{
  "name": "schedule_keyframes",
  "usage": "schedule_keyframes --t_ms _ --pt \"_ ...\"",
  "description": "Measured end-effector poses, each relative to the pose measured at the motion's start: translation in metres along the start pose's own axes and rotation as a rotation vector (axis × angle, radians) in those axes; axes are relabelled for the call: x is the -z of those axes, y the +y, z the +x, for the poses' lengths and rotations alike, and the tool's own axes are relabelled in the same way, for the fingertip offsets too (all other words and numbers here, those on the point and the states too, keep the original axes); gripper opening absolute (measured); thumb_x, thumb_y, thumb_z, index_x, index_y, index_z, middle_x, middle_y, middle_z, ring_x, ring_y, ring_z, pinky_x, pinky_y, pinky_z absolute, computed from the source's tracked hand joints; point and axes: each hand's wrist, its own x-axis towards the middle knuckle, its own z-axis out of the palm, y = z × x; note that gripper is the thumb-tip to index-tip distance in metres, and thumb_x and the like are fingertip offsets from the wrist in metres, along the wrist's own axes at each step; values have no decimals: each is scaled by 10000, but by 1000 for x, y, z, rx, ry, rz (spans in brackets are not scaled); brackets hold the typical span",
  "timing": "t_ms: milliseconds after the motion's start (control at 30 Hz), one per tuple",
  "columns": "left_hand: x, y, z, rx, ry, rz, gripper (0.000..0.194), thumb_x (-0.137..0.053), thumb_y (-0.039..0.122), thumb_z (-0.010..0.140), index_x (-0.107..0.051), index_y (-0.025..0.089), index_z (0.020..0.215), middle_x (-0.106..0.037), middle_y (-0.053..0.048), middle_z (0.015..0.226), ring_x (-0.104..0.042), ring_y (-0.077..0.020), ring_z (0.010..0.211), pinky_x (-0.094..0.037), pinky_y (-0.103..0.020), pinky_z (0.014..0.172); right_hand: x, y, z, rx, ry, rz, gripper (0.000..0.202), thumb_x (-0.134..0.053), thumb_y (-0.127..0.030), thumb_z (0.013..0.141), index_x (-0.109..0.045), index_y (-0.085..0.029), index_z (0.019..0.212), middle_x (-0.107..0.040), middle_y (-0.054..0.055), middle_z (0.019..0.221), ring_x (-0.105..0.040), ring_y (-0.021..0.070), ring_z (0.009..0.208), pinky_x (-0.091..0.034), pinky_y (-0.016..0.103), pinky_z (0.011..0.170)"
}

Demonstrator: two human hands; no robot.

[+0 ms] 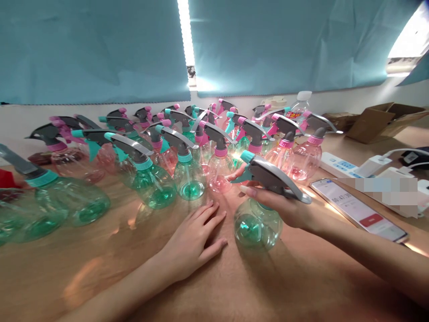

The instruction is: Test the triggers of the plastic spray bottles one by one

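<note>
My right hand [284, 203] is wrapped round the neck of a green spray bottle [256, 230], just under its grey and teal trigger head. The bottle stands nearly upright at the table's middle, its nozzle pointing left and away. My left hand [197, 237] lies flat on the wooden table [134, 277], fingers spread, holding nothing and apart from that bottle. Just beyond my left fingertips stand another green spray bottle [189, 179] and a pink spray bottle [221, 167]. The palm side of my right hand is hidden.
Several pink and green spray bottles crowd the back and left, among them a green one [90, 199]. On the right lie a phone [358, 208] showing a timer, a white power strip [342, 165] with plugs, and an open cardboard box [378, 123]. Blue curtains [100, 49] hang behind.
</note>
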Motion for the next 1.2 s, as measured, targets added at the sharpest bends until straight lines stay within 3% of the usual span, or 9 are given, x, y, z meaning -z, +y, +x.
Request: schedule_keyframes --t_ms 167,267,467,567,733,833,933,1200 --pt "2 1 0 -3 -1 -5 517 -484 462 974 -455 204 1421 -367 -116 1529 -320 -312 1402 -319 -494 1118 0 -8 2 28 3 -35 183 -578 -401 888 -549 -230 828 -513 -24 706 -482 133 630 -360 277 538" --pt "3 1 1 1 -14 12 512 -479 457 978 -451 202 1421 -363 -115 1531 -307 -298 1410 -316 -491 1120 3 -16 4 24 -69 -77 261 -561 -361 904 -432 -225 723 -389 -50 665 -371 104 578 -287 275 522" --pt "4 1 1 4 -21 11 510 -478 463 980 -444 215 1424 -353 -107 1538 -302 -294 1412 -318 -490 1120 9 -30 6 81 -110 -155 339 -513 -264 929 -312 -221 660 -292 -70 611 -282 87 522 -268 281 528" --pt "5 1 2 7 -33 16 509 -485 445 981 -438 209 1429 -349 -109 1539 -302 -294 1412 -315 -486 1123 9 -27 5 73 -142 -176 330 -510 -292 929 -332 -219 662 -321 -69 607 -298 85 520 -281 273 521" --pt "4 1 2 -4 -25 25 506 -471 441 987 -431 204 1432 -347 -111 1540 -295 -289 1415 -310 -486 1125 4 -14 4 36 -47 -112 220 -559 -398 891 -514 -222 767 -491 -43 661 -446 109 585 -355 263 530" --pt "3 0 2 -7 -11 28 511 -471 445 985 -427 205 1434 -351 -106 1539 -298 -285 1414 -311 -477 1127 0 -11 5 118 -59 29 117 -568 -311 886 -586 -228 967 -628 -7 850 -598 140 769 -488 280 701" --pt "3 0 1 -7 -1 29 505 -470 444 985 -432 209 1430 -355 -102 1537 -303 -283 1412 -318 -473 1123 -2 -9 5 165 -36 130 151 -558 -223 878 -592 -203 1024 -662 28 1008 -642 146 907 -522 290 841" --pt "2 1 0 -7 25 11 482 -505 425 971 -470 213 1402 -384 -102 1520 -334 -303 1394 -327 -482 1120 -5 -7 4 179 48 108 219 -605 -216 861 -631 -195 1078 -712 25 1030 -683 153 899 -560 263 779"
